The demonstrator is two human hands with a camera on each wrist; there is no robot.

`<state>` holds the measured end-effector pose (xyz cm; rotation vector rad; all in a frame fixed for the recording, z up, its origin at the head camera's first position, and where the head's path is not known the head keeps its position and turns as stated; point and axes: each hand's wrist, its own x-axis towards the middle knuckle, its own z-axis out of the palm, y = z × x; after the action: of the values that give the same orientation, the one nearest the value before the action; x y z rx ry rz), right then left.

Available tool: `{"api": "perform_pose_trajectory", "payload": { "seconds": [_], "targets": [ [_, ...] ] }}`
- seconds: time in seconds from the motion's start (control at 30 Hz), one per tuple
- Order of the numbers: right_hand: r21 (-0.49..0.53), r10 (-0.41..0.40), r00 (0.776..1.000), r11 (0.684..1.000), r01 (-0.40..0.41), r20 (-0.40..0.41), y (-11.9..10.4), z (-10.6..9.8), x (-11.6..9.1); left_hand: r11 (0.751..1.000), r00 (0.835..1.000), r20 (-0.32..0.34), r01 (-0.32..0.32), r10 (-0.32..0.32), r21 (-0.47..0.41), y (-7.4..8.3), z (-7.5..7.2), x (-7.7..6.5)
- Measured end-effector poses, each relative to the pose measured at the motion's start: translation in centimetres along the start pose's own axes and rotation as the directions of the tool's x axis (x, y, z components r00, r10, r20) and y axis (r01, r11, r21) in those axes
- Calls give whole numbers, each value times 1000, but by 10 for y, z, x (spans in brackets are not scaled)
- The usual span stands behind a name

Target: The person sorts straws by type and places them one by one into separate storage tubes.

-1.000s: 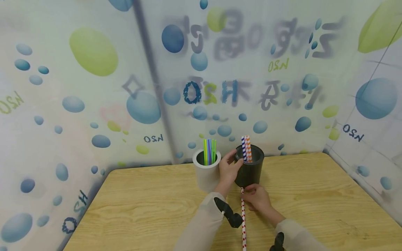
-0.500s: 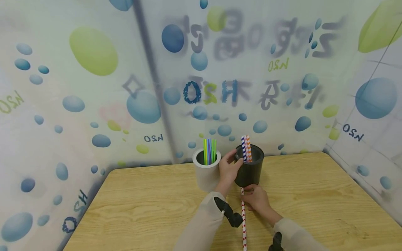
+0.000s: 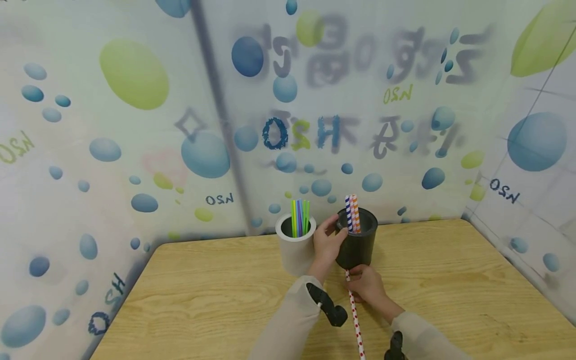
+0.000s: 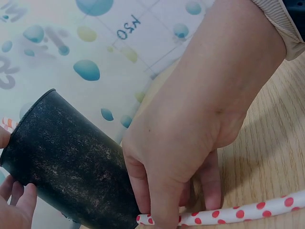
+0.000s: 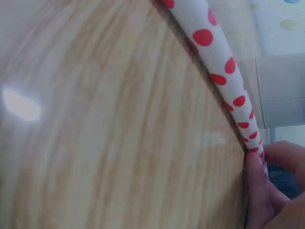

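Observation:
My left hand (image 3: 327,242) holds the black cup (image 3: 363,250) by its left rim, its fingers (image 4: 29,200) on the cup's outer wall in the left wrist view. Blue-striped and orange-striped straws (image 3: 353,214) stand inside this cup. In front of its base, my right hand (image 3: 368,286) pinches a white paper straw with red dots (image 3: 355,320) near its far end. The dotted straw runs along the tabletop toward me; its tip reaches the foot of the cup in the left wrist view (image 4: 238,212). In the right wrist view, fingertips (image 5: 256,164) press either side of the straw.
A white cup (image 3: 297,252) with several green, yellow and purple straws (image 3: 300,218) stands just left of my left hand. Behind the wooden table (image 3: 202,295) rises a bubble-patterned sheet (image 3: 252,175). A similar patterned wall is close on the right.
The near end of the dotted straw has swung to the right, so the straw now lies slanted. My left hand and both cups stay in place.

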<state>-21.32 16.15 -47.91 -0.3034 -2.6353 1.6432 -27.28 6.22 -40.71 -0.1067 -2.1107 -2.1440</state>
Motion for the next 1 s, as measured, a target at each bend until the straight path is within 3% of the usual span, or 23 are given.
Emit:
{"api": "perform_pose_trajectory", "payload": {
  "seconds": [0.4, 0.7, 1.0],
  "targets": [
    [-43, -12, 999, 999, 13, 33, 1, -4, 3, 1000, 1000, 5, 9, -9, 14, 0, 0, 1],
    [50, -8, 994, 999, 3, 111, 0, -15, 4, 1000, 1000, 14, 13, -13, 6, 0, 1, 0],
    [129, -39, 988, 991, 20, 148, -14, -32, 2, 1000, 1000, 3, -2, 2, 13, 0, 0, 0]
  ]
}}
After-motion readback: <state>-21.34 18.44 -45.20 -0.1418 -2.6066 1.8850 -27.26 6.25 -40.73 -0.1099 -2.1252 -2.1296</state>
